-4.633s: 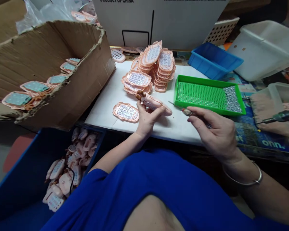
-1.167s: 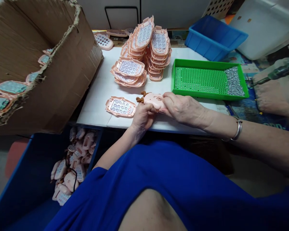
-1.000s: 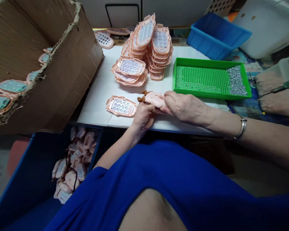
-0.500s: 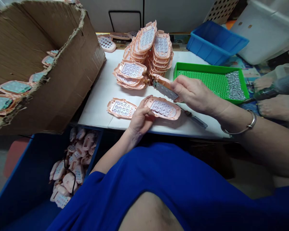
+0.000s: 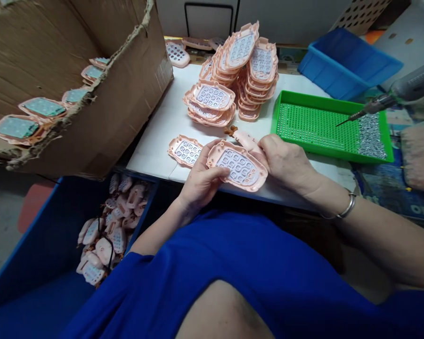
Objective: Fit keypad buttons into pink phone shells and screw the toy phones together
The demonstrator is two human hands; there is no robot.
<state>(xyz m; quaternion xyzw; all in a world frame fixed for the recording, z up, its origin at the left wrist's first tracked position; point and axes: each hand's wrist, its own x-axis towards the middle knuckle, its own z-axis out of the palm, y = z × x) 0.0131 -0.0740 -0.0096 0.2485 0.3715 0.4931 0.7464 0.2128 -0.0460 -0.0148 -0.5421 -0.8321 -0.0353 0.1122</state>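
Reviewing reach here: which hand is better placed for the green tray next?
Probably the right hand, nearer the green tray though holding a brown-tipped shell; the left hand, farther off, holds a keypad shell.

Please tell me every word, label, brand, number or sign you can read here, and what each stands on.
"onn", cut off by the picture's edge: on the blue printed sheet at the right.
Pale letters, perhaps "st": same sheet, too blurred to be sure.
Any markings on the keypad shell in the left hand: too small to read.
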